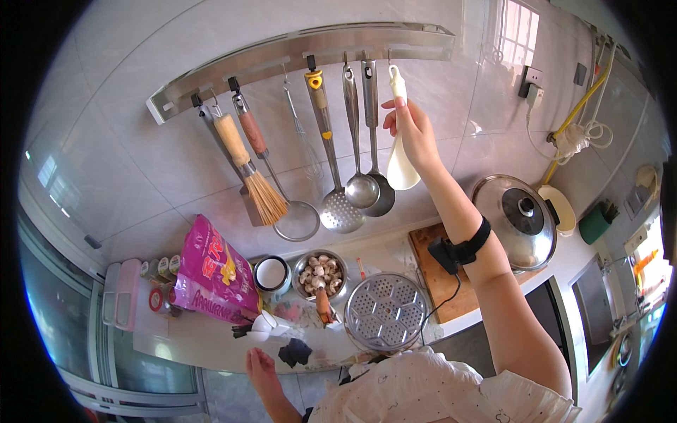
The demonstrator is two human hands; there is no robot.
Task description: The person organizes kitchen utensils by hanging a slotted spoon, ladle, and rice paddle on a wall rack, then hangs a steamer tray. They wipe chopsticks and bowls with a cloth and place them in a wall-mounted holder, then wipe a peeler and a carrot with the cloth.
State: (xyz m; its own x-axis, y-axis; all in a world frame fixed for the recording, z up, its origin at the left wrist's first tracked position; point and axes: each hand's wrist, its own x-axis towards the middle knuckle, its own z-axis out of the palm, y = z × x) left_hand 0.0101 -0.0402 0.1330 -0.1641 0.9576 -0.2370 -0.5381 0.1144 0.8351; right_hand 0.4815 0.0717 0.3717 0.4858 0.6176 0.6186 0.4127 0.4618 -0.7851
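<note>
My right hand point(410, 129) grips the handle of a cream plastic rice paddle point(403, 172), its blade pointing down. The paddle's top end is at a hook of the steel wall rail point(296, 47); I cannot tell whether it hangs on it. Just left of it hang a dark turner point(382, 198), a steel ladle point(362, 190) and a slotted skimmer point(341, 211). My left hand point(260, 367) is low at the counter's front edge, fingers drawn together, with nothing visible in them. A crumpled dark cloth point(295, 352) lies to its right.
A bowl of mushrooms point(320, 272), an enamel mug point(272, 274), a purple packet point(214, 275) and a perforated steamer plate point(386, 312) crowd the counter. A lidded pot point(515, 222) stands by a wooden board point(449, 285). A whisk point(304, 132), strainer point(296, 222) and bamboo brush point(259, 190) hang further left.
</note>
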